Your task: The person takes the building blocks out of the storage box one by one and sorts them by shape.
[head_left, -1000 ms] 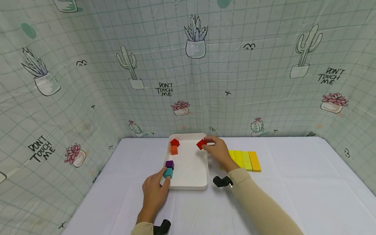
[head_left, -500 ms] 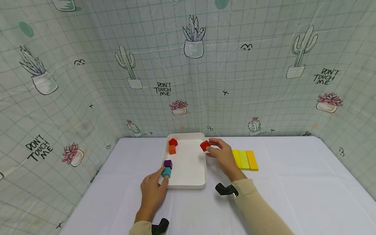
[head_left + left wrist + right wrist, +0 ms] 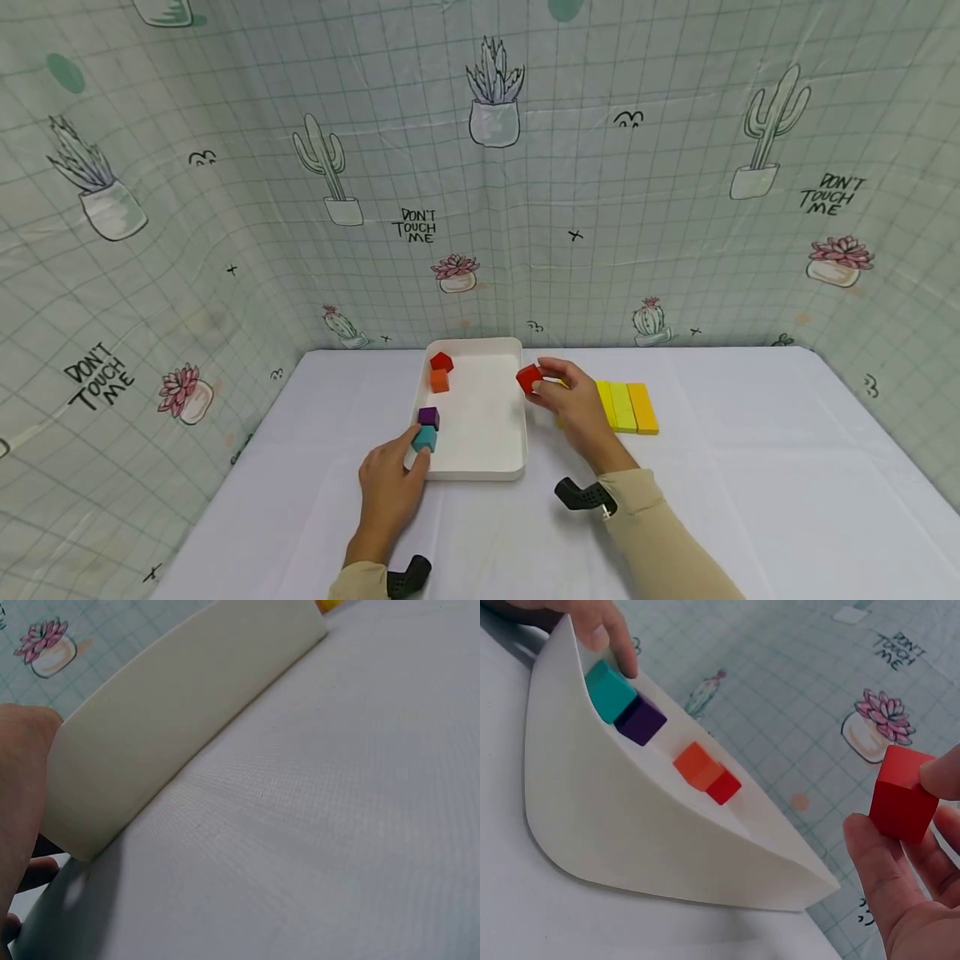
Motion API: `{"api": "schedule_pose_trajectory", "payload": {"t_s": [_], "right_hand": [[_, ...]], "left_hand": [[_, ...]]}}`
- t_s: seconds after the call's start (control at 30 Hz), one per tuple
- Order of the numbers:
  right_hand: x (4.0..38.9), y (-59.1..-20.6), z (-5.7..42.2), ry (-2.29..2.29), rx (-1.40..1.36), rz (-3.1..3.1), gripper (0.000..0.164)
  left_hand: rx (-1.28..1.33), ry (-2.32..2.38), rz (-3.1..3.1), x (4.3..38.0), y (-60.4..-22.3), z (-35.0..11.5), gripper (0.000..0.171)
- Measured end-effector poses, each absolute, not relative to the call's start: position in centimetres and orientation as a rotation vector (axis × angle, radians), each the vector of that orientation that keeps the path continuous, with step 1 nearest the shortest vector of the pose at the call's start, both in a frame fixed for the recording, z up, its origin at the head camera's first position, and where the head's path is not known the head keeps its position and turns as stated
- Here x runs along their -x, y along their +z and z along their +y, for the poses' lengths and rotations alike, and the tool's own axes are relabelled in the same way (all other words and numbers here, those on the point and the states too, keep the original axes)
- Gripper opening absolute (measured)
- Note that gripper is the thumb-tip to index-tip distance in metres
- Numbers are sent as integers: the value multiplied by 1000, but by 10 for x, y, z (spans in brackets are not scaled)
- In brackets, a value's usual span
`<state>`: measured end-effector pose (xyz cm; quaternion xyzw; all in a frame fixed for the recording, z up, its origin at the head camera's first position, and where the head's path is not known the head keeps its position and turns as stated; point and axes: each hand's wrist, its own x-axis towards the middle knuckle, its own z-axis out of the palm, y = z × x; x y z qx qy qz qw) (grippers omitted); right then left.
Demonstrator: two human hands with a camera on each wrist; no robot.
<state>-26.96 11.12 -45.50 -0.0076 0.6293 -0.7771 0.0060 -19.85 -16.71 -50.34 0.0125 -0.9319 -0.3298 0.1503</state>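
The left hand sits at the near-left corner of the tray, thumb and index at the teal cube; whether they pinch cube or rim I cannot tell. A purple cube adjoins; past a gap, an orange cube and red block. The smooth white tray has rounded corners and bare floor rightward. Near its right rim, the right hand pinches a sharp-edged red cube. Flat yellow bars, then creased white cloth.
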Motion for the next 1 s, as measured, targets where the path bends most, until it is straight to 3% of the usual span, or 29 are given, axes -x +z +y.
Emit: {"api": "schedule_pose_trajectory", "payload": {"t_s": [1.0], "right_hand": [[243,-471,145,-2291,93,2035,46]], "left_hand": [[-24,-946,-2680,198,-504,-168,43]]}}
